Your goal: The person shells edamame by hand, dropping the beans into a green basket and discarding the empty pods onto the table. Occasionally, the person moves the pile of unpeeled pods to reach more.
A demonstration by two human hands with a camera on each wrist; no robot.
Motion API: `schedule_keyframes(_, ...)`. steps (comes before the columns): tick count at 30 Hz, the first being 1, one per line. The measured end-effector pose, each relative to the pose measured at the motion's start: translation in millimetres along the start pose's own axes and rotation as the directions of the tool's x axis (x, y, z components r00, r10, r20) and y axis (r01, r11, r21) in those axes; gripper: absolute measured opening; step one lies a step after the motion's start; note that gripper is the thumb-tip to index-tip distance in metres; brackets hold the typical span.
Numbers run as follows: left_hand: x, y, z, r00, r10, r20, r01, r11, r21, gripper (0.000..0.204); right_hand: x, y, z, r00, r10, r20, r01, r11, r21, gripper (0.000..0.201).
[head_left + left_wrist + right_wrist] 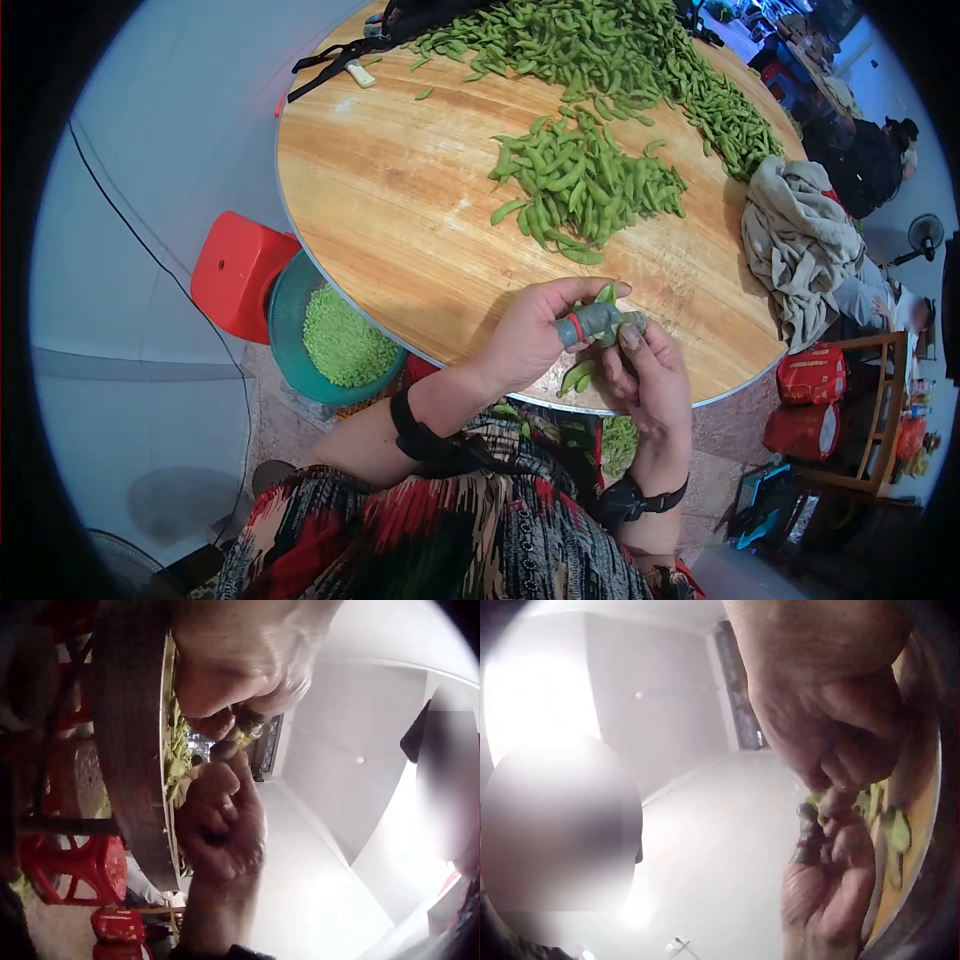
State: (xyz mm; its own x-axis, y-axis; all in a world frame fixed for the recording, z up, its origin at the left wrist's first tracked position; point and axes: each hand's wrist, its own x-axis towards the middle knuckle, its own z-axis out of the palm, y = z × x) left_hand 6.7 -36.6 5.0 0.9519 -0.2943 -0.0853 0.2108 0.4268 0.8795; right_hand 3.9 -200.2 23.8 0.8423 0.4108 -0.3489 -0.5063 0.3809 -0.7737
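In the head view, my left hand holds a green soybean pod between thumb and fingers, just above the table's near edge. Grey covers wrap a finger of this hand, one with a red band round it. Facing it, my right hand pinches at the same pod, its thumb against a covered fingertip. The fingers hide most of the pod. A couple of loose pods lie on the table below the hands. Both wrist views show the left hand and right hand meeting at the fingertips.
A small heap of pods lies ahead on the round wooden table, with a larger heap behind. A grey cloth hangs over the right edge. Left of me, a green basin of shelled beans stands by a red stool.
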Motion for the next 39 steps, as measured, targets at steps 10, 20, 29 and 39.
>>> schedule_keyframes(10, -7, 2, 9, 0.964, 0.252, 0.086, -0.260, 0.822, 0.506, 0.062, 5, -9, -3, 0.955, -0.287, -0.069, 0.227, 0.863, -0.452, 0.009)
schedule_keyframes(20, -5, 10, 7, 0.924, 0.256, 0.284, -0.382, 0.641, 0.666, 0.054, -7, -4, -14, 0.995, -0.048, -0.089, 0.048, 0.999, 0.003, 0.011)
schedule_keyframes(29, -2, 3, 5, 0.947, 0.151, 0.284, -0.193, 0.973, 0.124, 0.015, -6, 16, -7, 0.993, -0.106, 0.056, 0.066, 0.873, 0.483, 0.007)
schedule_keyframes(39, -7, 7, -18, 0.977, -0.050, 0.207, 0.106, 0.957, -0.269, 0.012, -15, -4, 0, 0.951, -0.308, 0.020, 0.305, 0.927, -0.217, 0.007)
